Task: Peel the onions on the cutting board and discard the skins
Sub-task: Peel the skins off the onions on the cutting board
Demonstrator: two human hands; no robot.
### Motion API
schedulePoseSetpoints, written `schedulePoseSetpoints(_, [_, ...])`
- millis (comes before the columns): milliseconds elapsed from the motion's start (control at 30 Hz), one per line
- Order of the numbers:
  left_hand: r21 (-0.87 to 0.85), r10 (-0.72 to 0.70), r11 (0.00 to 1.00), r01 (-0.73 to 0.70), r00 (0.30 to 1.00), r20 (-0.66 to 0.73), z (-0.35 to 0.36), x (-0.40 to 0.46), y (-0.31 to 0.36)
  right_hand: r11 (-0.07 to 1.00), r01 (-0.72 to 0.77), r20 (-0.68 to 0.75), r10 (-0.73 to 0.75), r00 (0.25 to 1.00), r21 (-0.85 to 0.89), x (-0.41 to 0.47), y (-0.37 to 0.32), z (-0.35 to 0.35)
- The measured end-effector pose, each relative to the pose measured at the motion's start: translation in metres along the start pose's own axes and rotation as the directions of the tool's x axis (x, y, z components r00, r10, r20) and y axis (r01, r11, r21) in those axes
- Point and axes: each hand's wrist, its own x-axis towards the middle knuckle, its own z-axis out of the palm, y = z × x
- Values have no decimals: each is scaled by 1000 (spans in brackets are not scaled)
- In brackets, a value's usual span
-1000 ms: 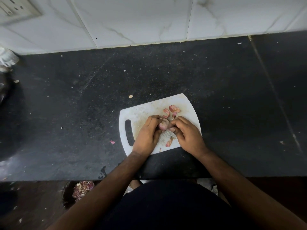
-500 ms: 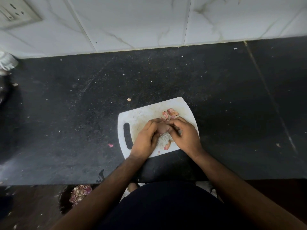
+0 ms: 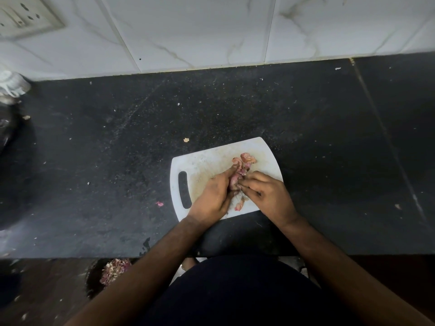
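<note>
A white cutting board (image 3: 204, 163) with a handle slot lies on the black counter. Over its middle my left hand (image 3: 211, 196) grips a small pink onion (image 3: 234, 181), mostly hidden between my hands. My right hand (image 3: 266, 191) pinches the onion's skin with fingertips from the right. Loose pink skins (image 3: 246, 160) lie on the board just beyond my fingers. Another skin piece (image 3: 239, 205) lies between my wrists near the board's front edge.
The black counter (image 3: 117, 149) carries scattered crumbs and a pink skin scrap (image 3: 159, 204) left of the board. A dark bin with onion skins (image 3: 114, 270) sits on the floor below the counter edge. White objects (image 3: 11, 84) stand at the far left by the tiled wall.
My hands have pressed closer together around the onion, which shows less than a second ago. The view has tilted slightly; the board stays in place.
</note>
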Motion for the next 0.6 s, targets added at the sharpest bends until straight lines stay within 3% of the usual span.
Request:
schedulePoseSetpoints(167, [177, 37, 983, -45, 998, 47, 2, 6, -5, 997, -58, -67, 61, 996, 48, 2, 1, 3])
schedulePoseSetpoints(367, [238, 34, 970, -51, 997, 74, 1, 9, -7, 988, -139, -114, 147, 983, 72, 0, 1, 8])
schedulePoseSetpoints(600, [164, 13, 986, -23, 998, 66, 1, 10, -8, 980, -148, -87, 138, 987, -135, 2, -1, 13])
